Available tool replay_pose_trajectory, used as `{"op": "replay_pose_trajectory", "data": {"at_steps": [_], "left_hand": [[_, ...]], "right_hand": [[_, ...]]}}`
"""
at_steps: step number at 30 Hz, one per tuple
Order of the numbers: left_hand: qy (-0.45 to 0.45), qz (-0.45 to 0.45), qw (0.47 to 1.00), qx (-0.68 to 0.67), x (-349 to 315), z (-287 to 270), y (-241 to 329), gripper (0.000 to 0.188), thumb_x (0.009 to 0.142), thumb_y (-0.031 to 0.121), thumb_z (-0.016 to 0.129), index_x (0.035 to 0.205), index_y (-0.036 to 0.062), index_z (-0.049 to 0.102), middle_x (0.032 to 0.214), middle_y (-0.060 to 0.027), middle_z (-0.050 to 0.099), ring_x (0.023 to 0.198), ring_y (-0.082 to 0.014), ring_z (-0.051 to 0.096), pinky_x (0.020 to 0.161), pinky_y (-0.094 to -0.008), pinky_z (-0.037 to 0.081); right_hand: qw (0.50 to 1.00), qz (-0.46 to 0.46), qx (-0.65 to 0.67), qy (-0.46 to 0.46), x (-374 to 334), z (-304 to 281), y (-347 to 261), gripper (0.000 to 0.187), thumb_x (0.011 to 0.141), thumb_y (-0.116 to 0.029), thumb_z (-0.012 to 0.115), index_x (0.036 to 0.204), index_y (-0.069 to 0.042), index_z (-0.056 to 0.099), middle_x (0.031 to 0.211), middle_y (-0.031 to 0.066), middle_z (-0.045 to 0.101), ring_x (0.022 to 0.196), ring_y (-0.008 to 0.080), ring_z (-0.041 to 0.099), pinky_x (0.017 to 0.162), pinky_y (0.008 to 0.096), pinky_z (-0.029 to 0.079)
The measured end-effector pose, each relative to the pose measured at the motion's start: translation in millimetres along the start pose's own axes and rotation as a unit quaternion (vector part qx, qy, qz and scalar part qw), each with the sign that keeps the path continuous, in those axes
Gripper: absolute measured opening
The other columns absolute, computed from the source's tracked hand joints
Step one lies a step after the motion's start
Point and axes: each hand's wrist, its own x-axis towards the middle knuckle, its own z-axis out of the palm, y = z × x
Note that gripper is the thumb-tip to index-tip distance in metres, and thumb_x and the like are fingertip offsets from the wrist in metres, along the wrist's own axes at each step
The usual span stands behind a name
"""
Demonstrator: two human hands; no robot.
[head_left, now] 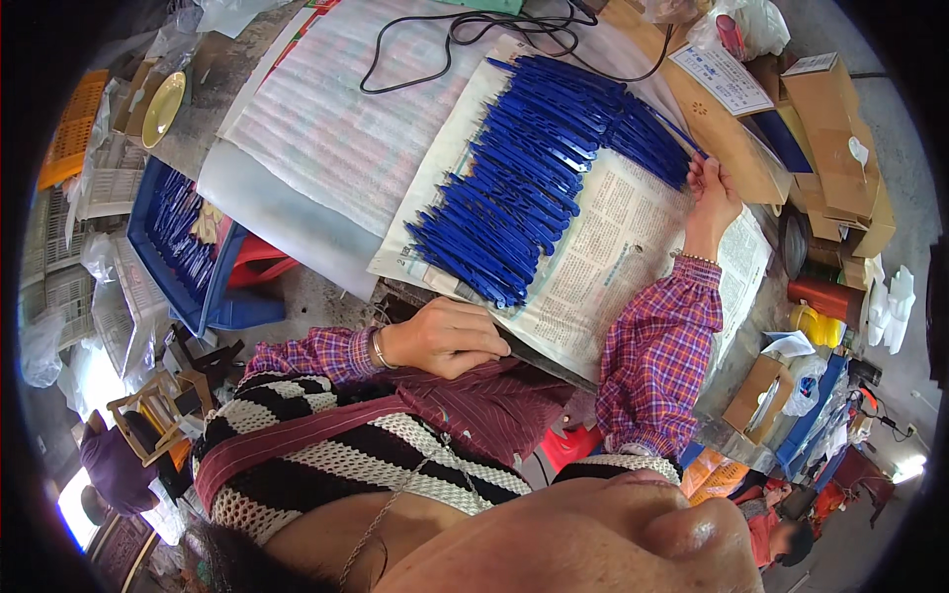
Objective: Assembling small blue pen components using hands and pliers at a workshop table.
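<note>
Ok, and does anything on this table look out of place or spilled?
I see no spill or breakage. The black cable looks a bit untidy, lying in loose, tangled loops beyond the blue strips, whose ends are slightly uneven.

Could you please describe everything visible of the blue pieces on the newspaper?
The blue pieces are slender, glossy and plastic-looking, with narrow ends. Many lie packed side by side in a long band on the newspaper, with more extending from its upper right. There, the right hand appears to pinch one piece's end.
</note>
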Motion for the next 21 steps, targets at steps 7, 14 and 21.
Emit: {"op": "replay_pose_trajectory", "data": {"at_steps": [7, 14, 21], "left_hand": [[-0.003, -0.01, 1.0, 0.008, 1, 0, 1, 0.021, 0.07, -0.005, 0.069, 0.089, 0.0028, 0.067, 0.078, -0.0093, 0.063, 0.064, -0.0258, 0.062, 0.055, -0.033, 0.049], [0.002, -0.005, 1.0, 0.008, 0, 0, 0, 0.02, 0.069, -0.005, 0.069, 0.088, 0.0024, 0.067, 0.077, -0.0093, 0.063, 0.064, -0.0257, 0.062, 0.055, -0.033, 0.049], [-0.009, -0.01, 1.0, 0.011, -1, -1, 1, 0.022, 0.068, -0.004, 0.07, 0.089, 0.0027, 0.066, 0.078, -0.0088, 0.064, 0.066, -0.0256, 0.062, 0.056, -0.0332, 0.05]], "right_hand": [[0.992, 0.039, 0.091, 0.075, 2, -7, 0, 0.021, 0.088, -0.002, 0.063, 0.106, 0.008, 0.061, 0.094, 0.0137, 0.067, 0.073, 0.0181, 0.065, 0.065, 0.0255, 0.057], [0.99, 0.072, 0.111, 0.041, 0, -11, 5, 0.021, 0.087, -0.001, 0.064, 0.106, 0.007, 0.061, 0.094, 0.0128, 0.066, 0.074, 0.0186, 0.066, 0.068, 0.0253, 0.057], [0.999, 0.001, -0.041, 0.004, -5, -7, 12, 0.017, 0.086, -0.007, 0.068, 0.098, 0.005, 0.068, 0.08, 0.0078, 0.067, 0.064, 0.0115, 0.06, 0.057, 0.0228, 0.052]]}}
